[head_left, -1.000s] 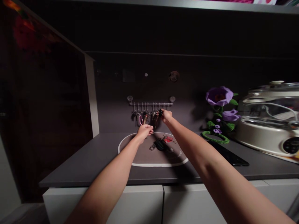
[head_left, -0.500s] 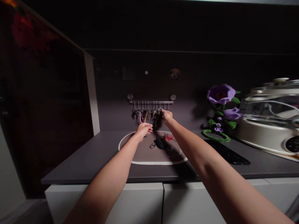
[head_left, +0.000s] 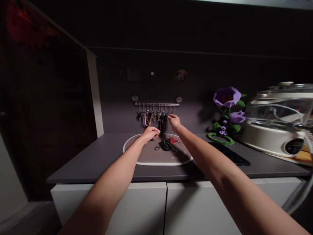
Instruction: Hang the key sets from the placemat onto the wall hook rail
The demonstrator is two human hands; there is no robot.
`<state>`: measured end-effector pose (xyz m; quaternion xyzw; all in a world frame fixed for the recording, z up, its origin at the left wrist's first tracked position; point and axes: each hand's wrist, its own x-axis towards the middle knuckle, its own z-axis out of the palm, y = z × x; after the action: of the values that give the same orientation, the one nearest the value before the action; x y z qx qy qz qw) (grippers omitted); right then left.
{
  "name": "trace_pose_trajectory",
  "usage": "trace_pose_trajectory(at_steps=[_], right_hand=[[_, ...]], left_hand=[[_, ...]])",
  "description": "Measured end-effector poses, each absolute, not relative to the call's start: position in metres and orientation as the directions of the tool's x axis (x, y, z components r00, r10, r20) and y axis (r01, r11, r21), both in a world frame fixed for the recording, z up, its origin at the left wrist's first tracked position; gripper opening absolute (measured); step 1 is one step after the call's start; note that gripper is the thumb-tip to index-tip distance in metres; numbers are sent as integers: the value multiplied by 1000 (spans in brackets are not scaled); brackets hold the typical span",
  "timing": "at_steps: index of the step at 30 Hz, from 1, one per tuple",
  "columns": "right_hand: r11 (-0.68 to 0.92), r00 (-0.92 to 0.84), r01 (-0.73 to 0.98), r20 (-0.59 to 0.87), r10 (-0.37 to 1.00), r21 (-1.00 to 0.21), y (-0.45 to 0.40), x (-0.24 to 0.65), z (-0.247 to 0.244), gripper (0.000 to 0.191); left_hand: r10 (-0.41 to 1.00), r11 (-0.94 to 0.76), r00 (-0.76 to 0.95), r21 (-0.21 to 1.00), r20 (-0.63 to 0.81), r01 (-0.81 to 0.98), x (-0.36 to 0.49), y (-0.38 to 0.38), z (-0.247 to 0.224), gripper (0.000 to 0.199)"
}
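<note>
A clear hook rail [head_left: 156,104] is fixed to the dark wall, with several bunches of keys [head_left: 159,116] hanging from it, one with a pink loop [head_left: 146,120]. My right hand [head_left: 174,121] is raised at the rail's right end, fingers curled, beside the last hanging bunch; anything between its fingertips is too small to tell. Below the rail, my left hand [head_left: 152,133] pinches something small that I cannot make out. On the oval mat [head_left: 146,157] lie a dark coiled item [head_left: 166,145], a red item [head_left: 173,140] and a small metallic piece [head_left: 157,148].
To the right stand purple knitted flowers [head_left: 228,97] with a green ring base, a black flat device [head_left: 231,154] and a white appliance [head_left: 266,137] with a clear lid. White cabinet fronts [head_left: 144,209] are below the counter's edge.
My right hand has come slightly away from the key ring it was touching at the rail's right end. The view has shifted a little; my left hand stays below the rail.
</note>
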<state>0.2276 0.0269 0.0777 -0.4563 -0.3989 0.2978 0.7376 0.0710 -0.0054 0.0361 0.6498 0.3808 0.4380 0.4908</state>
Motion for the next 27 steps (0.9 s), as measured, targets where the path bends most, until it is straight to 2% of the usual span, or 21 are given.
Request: trace_pose_trajectory(at_steps=[4,9,15,22,27], right_hand=[[380,438,-48,322,839,-924,10,231,66,22],[341,343,-31,310,887,-940,-21,231,42,18],[317,209,54,321,924,-947,-48,231,14,17],[331,155,281,383,911,-901,-38,238,0,12],[345,157,332,412,898,-878,-30,240,-6,13]], left_hand=[[903,-279,366,955,225,102,71,-5,33,12],[873,-375,416,897,255,236,72,-2,26,12],[830,-465,493,813,261,352,72,-1,16,23],[795,-462,595,755,119,465,75,-10,15,40],[798,-418,596,792,86,445,75,-15,17,35]])
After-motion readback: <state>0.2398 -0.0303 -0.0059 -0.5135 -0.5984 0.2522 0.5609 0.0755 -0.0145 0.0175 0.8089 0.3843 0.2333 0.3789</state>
